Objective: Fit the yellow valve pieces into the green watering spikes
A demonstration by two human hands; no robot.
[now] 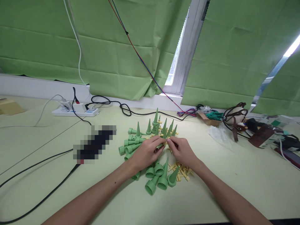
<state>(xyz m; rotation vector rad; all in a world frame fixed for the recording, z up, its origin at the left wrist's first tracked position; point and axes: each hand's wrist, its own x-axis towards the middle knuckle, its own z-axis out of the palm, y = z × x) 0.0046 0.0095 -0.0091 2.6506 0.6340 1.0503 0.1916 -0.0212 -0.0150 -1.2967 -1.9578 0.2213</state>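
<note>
My left hand [147, 151] is closed around a green plastic watering spike [160, 145], which the fingers mostly cover. Close against it, my right hand [182, 151] pinches a small yellow plastic piece [166, 143] at the spike; the fingertips nearly hide it. Loose green spikes [151, 185] with ribbed, hollow ends lie in front of and left of my hands. Beyond the hands, several more spikes [155, 120] stand point up, some with yellow pieces in their sides. A heap of yellow T-shaped pieces [184, 172] lies under my right wrist.
A blurred dark object [93, 145] with a black cable lies at left. Behind it is a white power strip [76, 111]. Black cable [140, 113] runs along the back wall. At right are a cardboard box [206, 119], clear plastic bags [219, 134] and a dark red container [264, 136].
</note>
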